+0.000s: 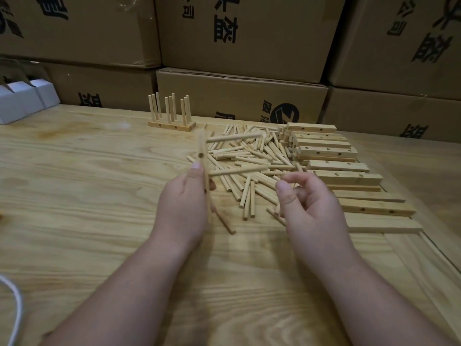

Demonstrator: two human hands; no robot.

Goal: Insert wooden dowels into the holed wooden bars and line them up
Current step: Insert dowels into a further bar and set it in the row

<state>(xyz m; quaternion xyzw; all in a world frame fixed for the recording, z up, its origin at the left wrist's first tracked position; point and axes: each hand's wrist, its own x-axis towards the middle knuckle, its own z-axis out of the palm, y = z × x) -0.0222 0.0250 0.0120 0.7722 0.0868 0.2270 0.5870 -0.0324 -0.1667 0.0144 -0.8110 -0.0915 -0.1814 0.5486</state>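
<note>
Fingers of the left hand (184, 203) curl round a bar (203, 166), thumb pressed along its near face, holding it upright on end above the surface (87, 196). Two dowels already stand out of the bar to the right, the upper dowel (233, 138) near its far end and the lower dowel (237, 171) just above the thumb. Holding the bar on end likely keeps its open holes facing the other hand; at least two dark holes show empty on its near face, so I judge this bar only part filled.

Fingers of the right hand (309, 203) are loosely curled, thumb and forefinger close together; I cannot tell whether they pinch anything, and no dowel shows between them. The hand hangs over the near edge of the dowel pile (254, 161), well placed to pick the next one.

Beyond the pile, to the right, lie the spare bars (329, 156), stacked in rough rows running from far to near, holes up on several. At the far side of the surface, left of the pile, stand the finished bars (171, 126) with their dowels pointing up, set side by side, which is where this one should go once filled.

Boxes (239, 38) wall the far edge. A white carton (22, 101) sits at far left, and a white cable (15, 308) crosses the near left corner.
</note>
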